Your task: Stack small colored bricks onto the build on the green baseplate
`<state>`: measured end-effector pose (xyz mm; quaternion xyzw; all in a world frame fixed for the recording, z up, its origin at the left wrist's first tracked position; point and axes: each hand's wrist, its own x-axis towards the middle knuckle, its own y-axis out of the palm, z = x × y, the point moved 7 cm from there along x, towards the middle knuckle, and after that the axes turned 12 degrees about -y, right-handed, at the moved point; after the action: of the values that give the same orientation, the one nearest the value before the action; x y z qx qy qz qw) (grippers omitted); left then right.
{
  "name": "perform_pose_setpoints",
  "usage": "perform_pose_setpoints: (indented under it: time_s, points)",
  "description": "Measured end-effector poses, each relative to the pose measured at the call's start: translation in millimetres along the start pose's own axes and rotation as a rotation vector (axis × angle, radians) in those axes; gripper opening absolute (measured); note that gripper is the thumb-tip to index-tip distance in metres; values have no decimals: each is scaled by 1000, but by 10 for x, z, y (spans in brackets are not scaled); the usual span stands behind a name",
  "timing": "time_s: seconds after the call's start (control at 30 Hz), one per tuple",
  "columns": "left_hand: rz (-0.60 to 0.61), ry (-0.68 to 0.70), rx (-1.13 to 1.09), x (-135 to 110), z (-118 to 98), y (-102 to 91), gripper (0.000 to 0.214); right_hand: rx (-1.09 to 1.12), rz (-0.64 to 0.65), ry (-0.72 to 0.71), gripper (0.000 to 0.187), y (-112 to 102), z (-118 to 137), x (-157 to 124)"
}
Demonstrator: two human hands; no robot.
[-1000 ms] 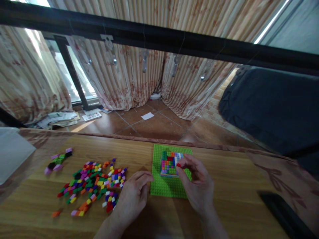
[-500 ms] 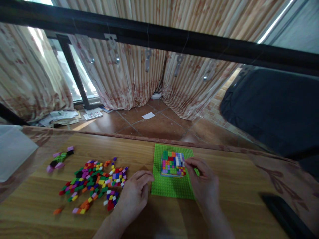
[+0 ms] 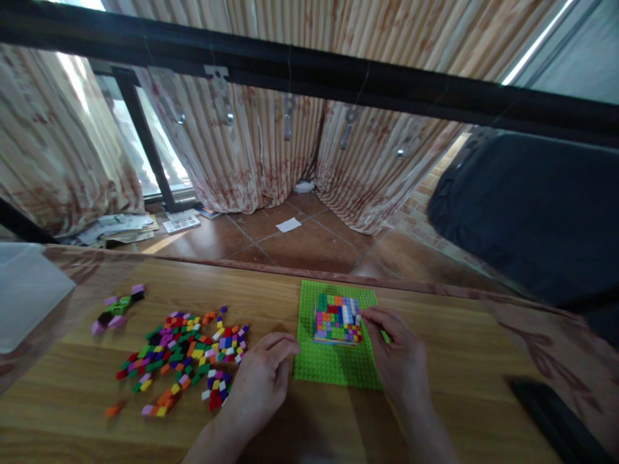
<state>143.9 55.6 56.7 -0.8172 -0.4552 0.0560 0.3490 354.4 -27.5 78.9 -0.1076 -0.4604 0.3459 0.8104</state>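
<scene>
A green baseplate (image 3: 333,367) lies on the wooden table (image 3: 464,386) and carries a square block of many-coloured small bricks (image 3: 337,318). My right hand (image 3: 400,359) is at the block's right side. Its thumb and forefinger are pinched together against the block's upper right corner, and what is between them is too small to make out. My left hand (image 3: 258,381) rests on the table with its fingers loosely bent. Its fingertips touch the baseplate's left edge and it holds nothing. Just left of that hand lies a pile of loose coloured bricks (image 3: 181,351).
A small purple, green and black brick cluster (image 3: 116,308) lies at the far left, beside a white sheet (image 3: 26,296). A dark flat object (image 3: 551,412) sits at the table's right front. A black-covered bulk (image 3: 527,206) stands behind on the right, with curtains and a tiled floor beyond.
My right hand held a red brick above the block, then moved to the block's right edge; a red brick now shows there. The left hand has stayed put.
</scene>
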Motion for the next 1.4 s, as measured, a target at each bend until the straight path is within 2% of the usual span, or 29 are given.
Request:
perform_pose_setpoints:
  time_s: [0.5, 0.67, 0.83, 1.07, 1.27, 1.4]
  points:
    - [28, -25, -39, -9, 25, 16, 39, -42, 34, -87, 19, 84, 75, -20]
    - [18, -30, -34, -13, 18, 5, 39, -95, 51, -42, 21, 63, 81, -3]
    - [23, -22, -26, -10, 5, 1, 40, -40, -21, 4, 18, -23, 81, 5]
    - [19, -22, -44, -10, 14, 5, 39, -9, -50, -62, 13, -33, 111, 24]
    - [17, -21, -40, -9, 14, 7, 40, -30, 55, -61, 16, 37, 109, 19]
    - [21, -30, -34, -7, 15, 9, 40, -116, 125, -155, 22, 79, 150, 29]
